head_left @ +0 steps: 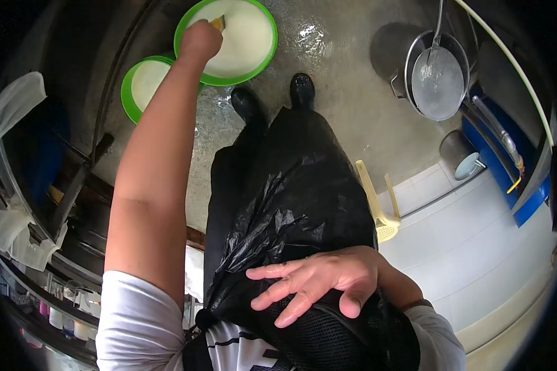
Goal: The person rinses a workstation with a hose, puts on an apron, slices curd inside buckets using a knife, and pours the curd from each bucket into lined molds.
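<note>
My left hand (202, 42) reaches out over a large green tub (272, 46) filled with white liquid (244, 43). Its fingers are closed around a small tan-yellow piece (218, 23) with a dark edge, perhaps a handle; its exact kind cannot be made out. Beside it and partly behind my forearm is a smaller green tub (127, 93), also holding white liquid. My right hand (322, 281) hangs in front of my black plastic apron (284, 191), palm up, with wet-looking fingers spread and nothing in them.
A metal pot (410, 80) with a round long-handled strainer (438, 83) over it stands right on the wet concrete floor (346, 93). Nearby are a pale yellow stool (387, 227), a grey bucket (455, 151), a blue container (529, 207) and a hose (520, 68). Shelves (49, 272) line the left.
</note>
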Motion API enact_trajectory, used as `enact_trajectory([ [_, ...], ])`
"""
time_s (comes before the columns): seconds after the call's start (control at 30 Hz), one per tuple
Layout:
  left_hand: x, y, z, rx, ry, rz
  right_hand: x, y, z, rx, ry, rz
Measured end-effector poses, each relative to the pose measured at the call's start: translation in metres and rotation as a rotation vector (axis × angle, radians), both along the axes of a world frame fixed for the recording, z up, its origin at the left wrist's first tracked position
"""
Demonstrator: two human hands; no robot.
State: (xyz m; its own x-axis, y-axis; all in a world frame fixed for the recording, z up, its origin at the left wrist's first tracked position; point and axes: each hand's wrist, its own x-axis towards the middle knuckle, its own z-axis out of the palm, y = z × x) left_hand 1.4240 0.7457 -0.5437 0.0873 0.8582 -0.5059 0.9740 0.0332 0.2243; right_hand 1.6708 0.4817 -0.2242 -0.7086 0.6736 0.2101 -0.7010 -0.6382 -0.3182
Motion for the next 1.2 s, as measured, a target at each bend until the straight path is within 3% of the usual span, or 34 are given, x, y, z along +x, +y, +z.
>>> enact_trajectory([
  [0.1, -0.001, -0.034, -0.015, -0.063, 0.018, -0.04, 0.008, -0.005, -0.004, -0.027, -0.011, -0.02],
  [0.2, -0.006, -0.059, 0.012, -0.143, 0.054, -0.003, 0.012, -0.006, -0.001, -0.046, 0.008, -0.034],
  [0.27, -0.008, -0.072, 0.051, -0.331, 0.067, -0.015, 0.014, -0.003, 0.002, -0.027, 0.013, -0.035],
  [0.37, -0.015, -0.083, 0.111, -0.353, 0.035, -0.059, 0.013, 0.0, 0.007, 0.004, 0.022, -0.049],
  [0.43, -0.025, -0.083, 0.152, -0.29, -0.033, -0.04, 0.013, 0.002, 0.011, 0.011, 0.025, -0.062],
  [0.53, -0.003, -0.07, 0.255, -0.18, -0.023, 0.043, 0.015, 0.006, 0.016, 0.016, 0.011, -0.057],
  [0.63, 0.009, -0.052, 0.285, -0.046, -0.063, 0.085, 0.01, 0.005, 0.016, 0.021, 0.035, -0.051],
  [0.73, 0.027, -0.016, 0.215, 0.085, -0.134, 0.016, 0.008, 0.003, 0.01, 0.04, 0.032, -0.02],
  [0.93, 0.067, -0.015, 0.031, -0.111, -0.059, 0.047, 0.017, -0.01, -0.001, 0.027, -0.009, 0.013],
  [1.07, 0.059, -0.074, 0.014, -0.28, -0.021, 0.06, 0.022, -0.007, -0.001, 0.015, -0.027, 0.035],
  [1.2, 0.035, -0.107, 0.101, -0.336, -0.016, 0.029, 0.019, -0.002, 0.002, 0.037, -0.013, 0.027],
])
